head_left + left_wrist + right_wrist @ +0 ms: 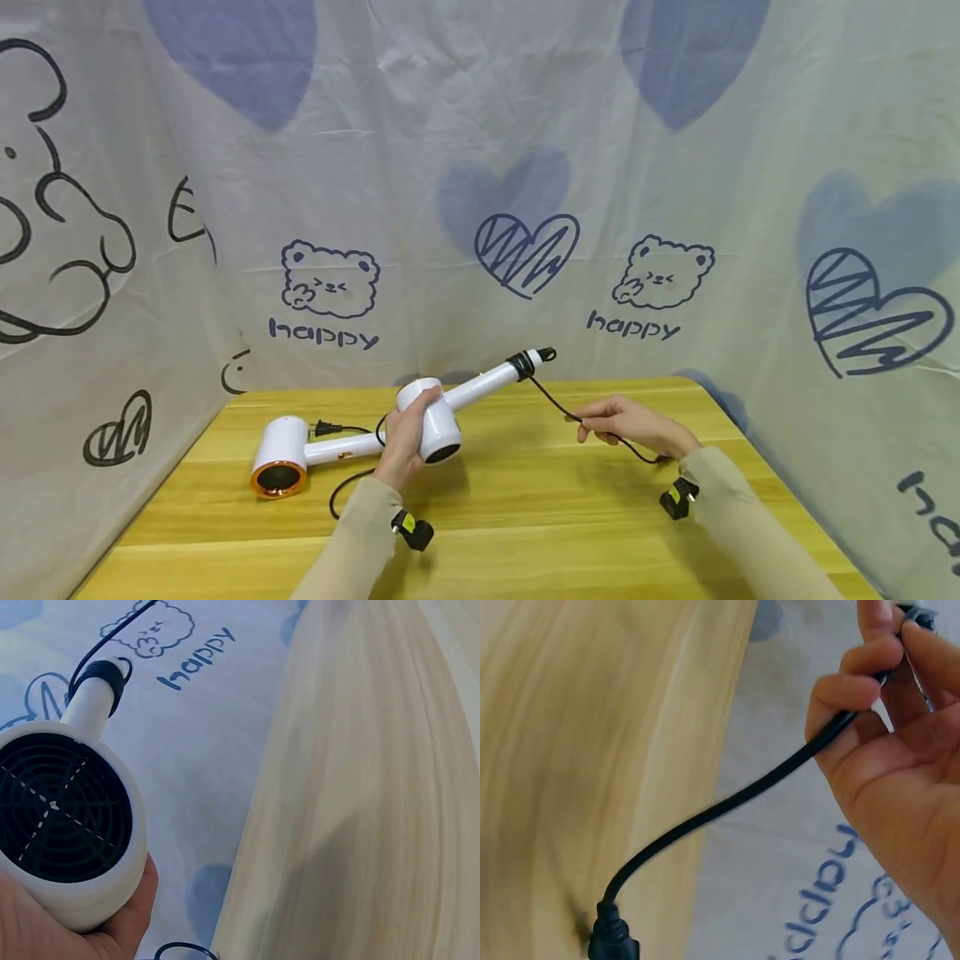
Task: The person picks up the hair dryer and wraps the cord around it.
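Beige sleeves (352, 533) enter from the lower edge of the frame, each with a black wrist camera (414, 531) fastened at the cuff. At centre, the left hand (405, 435) grips the barrel of a white hair dryer (465, 394); this grip is narrowed round the barrel, the dryer is tilted with its handle pointing to the upper right, and it appears raised off the table (570, 525). Near the handle's end, several turns of black cord (555, 402) form a coil (521, 367), with a small loop at the tip. Right of centre, the right hand (630, 423) pinches the free length of that cord; in the right wrist view the fingers curl over it, and the cord hangs to a black end fitting (613, 934) at lower left, probably the plug, its prongs out of view. In the left wrist view, the dryer's round black grille (60, 806) faces the camera. At left of the frame, a second hair dryer (318, 452) with an orange rim lies on the table, a two-prong plug (324, 428) just beside it. Behind stands a printed cloth (427, 283). Step in hand, as judged: working the cord at the handle; whether winding or unwinding cannot be determined. A next move would call for the barrel held steady, the cord under light tension, and the right hand's path clear round the handle; slack could loosen the turns.
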{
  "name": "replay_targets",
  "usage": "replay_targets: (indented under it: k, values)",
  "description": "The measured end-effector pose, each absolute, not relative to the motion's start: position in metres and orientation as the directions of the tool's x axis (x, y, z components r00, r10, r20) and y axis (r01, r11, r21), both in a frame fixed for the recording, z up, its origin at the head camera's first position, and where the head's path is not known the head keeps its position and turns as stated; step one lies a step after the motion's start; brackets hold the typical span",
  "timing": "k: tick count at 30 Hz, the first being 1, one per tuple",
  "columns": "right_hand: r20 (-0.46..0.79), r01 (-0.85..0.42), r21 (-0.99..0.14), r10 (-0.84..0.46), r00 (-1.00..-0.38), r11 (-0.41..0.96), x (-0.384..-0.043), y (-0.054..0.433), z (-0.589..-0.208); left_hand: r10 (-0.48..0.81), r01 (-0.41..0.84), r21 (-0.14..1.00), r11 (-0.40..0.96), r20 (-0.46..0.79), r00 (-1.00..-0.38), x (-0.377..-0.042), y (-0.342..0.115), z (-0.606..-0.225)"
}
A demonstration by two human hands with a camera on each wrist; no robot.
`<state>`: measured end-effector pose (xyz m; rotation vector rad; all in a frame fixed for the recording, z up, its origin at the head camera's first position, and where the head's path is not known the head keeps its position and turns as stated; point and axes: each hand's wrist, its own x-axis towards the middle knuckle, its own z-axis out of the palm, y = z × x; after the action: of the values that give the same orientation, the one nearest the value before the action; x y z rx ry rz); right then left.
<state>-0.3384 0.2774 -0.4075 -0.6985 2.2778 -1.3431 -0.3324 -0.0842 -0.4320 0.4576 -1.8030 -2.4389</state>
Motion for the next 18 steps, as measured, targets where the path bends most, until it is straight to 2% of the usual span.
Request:
replay_targets:
  k: [4, 7, 13, 18]
  values:
    - [-0.145, -0.145, -0.894, -0.579, -0.802, 0.425, -0.343, 0.285, -0.415, -0.244, -0.106, 0.931, -0.350, -0.199, -0.949, -0.334, -0.087, -0.430]
    - [-0.173, -0.136, -0.864, -0.539, -0.825, 0.486, -0.344, 0.289, -0.420, -0.233, -0.104, 0.928, -0.357, -0.196, -0.952, -0.335, -0.088, -0.429]
    - [-0.100, -0.251, -0.718, -0.454, -0.885, 0.649, -0.347, 0.279, -0.425, -0.137, -0.134, 0.921, -0.365, -0.196, -0.971, -0.334, -0.087, -0.430]
    - [-0.086, -0.306, -0.698, -0.500, -0.862, 0.648, -0.346, 0.268, -0.430, -0.127, -0.144, 0.910, -0.389, -0.208, -0.970, -0.335, -0.085, -0.432]
